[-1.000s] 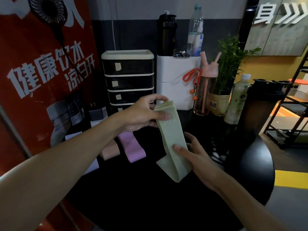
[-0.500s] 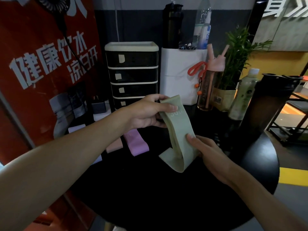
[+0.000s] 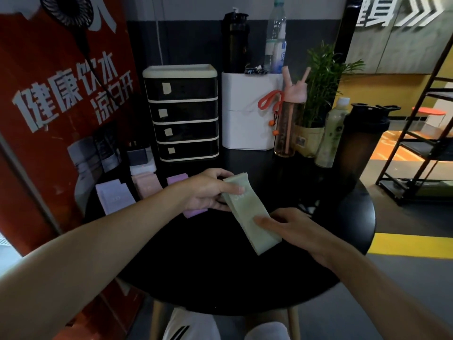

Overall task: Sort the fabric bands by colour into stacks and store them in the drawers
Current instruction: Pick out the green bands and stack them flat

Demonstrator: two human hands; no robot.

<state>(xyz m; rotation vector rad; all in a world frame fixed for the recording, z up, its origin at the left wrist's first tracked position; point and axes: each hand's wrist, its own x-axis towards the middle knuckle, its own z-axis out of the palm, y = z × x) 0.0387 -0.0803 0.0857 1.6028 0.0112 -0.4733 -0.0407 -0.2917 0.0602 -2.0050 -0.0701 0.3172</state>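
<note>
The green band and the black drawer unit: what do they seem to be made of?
Green band: probably woven elastic fabric with a matte surface; it drapes softly from the left hand. Black drawer unit: likely plastic, with dark, slightly glossy fronts in cream frames; the smooth sheen suggests it.

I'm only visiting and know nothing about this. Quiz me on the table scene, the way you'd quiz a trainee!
1. Which hand holds the far end of the green band: the left hand or the right hand?
2. True or false: one drawer of the drawer unit stands open.
3. The loose bands lying on the table are: A) red, B) pink and purple shades, C) black.
Key: 1 left; 2 false; 3 B.
</note>
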